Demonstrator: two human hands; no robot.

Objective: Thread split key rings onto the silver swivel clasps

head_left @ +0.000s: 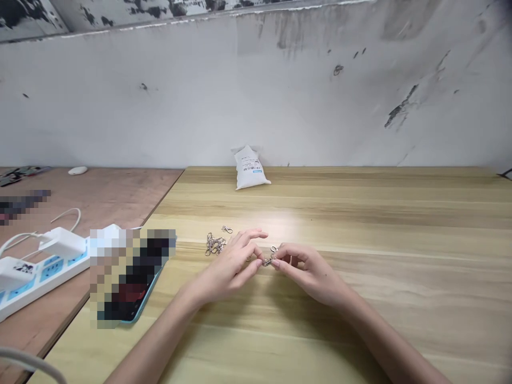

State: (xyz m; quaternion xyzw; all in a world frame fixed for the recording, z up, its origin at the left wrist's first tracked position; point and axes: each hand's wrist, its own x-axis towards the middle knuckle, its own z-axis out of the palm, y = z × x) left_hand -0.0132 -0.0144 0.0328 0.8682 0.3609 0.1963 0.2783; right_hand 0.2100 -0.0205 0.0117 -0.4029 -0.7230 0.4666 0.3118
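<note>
My left hand (240,261) and my right hand (306,269) meet over the wooden table. Between their fingertips is a small silver metal swivel clasp (268,262), pinched by thumb and forefinger on either side. The other fingers of my left hand stretch out above it. Just behind my right fingertips lies another metal clasp (274,248), partly covered by the hand. Left of my left hand sits a small pile of similar clasps (215,244), with a single clasp (227,229) a little behind it. My fingers hide part of the held clasp.
At the left a phone (136,282), partly blurred out, lies near the table (380,213) edge. A power strip (52,272) with white chargers and cables rests on the adjoining brown surface. Against the wall stands a white labelled packet (250,168).
</note>
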